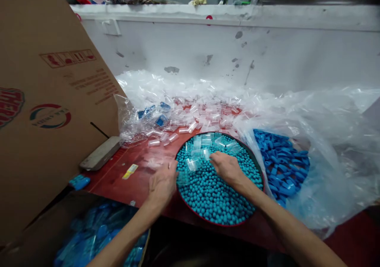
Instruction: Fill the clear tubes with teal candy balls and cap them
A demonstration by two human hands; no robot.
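Observation:
A round tub (261,170) with a dark red rim is full of small teal balls (219,199). Several clear plastic pieces (194,164) lie on the balls in its upper left part. Over the middle of the balls, my right hand (227,167) has its fingers pressed together at a clear piece (206,153). My left hand (163,182) is closed at the tub's left rim, beside a blurred clear piece (182,178); motion blur hides what its fingers hold.
Clear pieces (208,114) lie heaped behind the tub on the red table (118,185). Blue caps (282,166) fill a plastic bag at right. A cardboard box (53,81) stands at left, near a grey block (101,154). Blue items (97,227) fill a container below.

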